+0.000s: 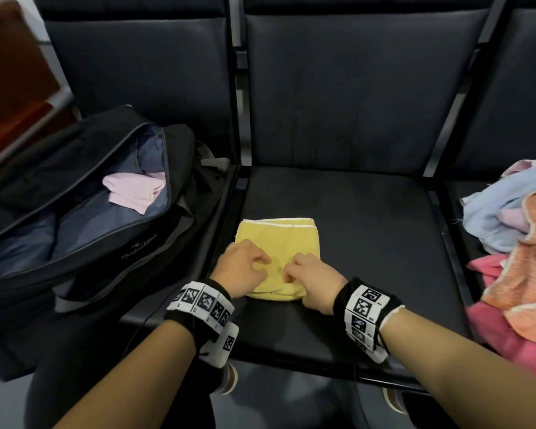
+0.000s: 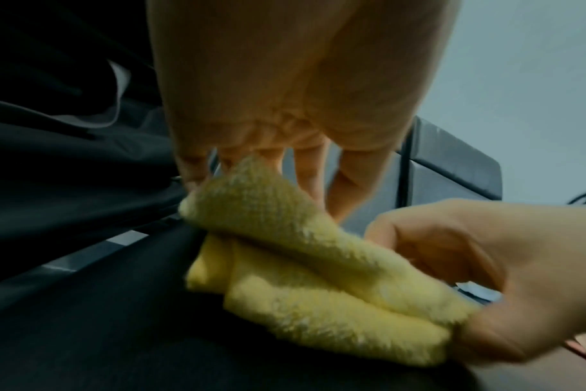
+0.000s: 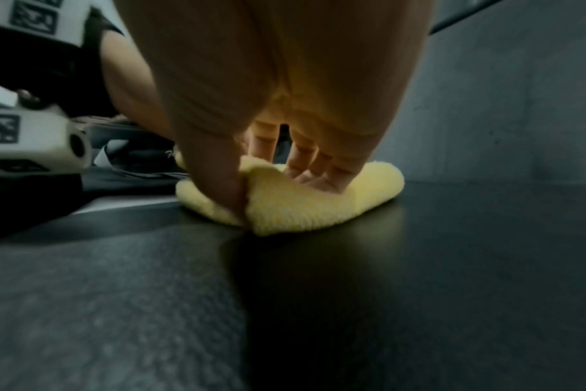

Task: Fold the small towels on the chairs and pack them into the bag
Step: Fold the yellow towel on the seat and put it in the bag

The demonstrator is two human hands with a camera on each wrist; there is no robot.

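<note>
Currently the yellow towel (image 1: 276,243) lies partly folded on the middle chair seat (image 1: 369,243). Both hands grip its near edge: the left hand (image 1: 240,267) and the right hand (image 1: 314,278) each have fingers (image 3: 305,164) curled over the top layer and thumb beneath, presumably to carry that edge over for the next fold. The open bag (image 1: 84,193) sits on the left seat, close for packing; it holds one pink towel (image 1: 135,190). Unfolded towels (image 1: 514,236) wait on the right seat.

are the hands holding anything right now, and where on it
Both the left hand and the right hand grip the yellow towel at its near folded edge.
</note>
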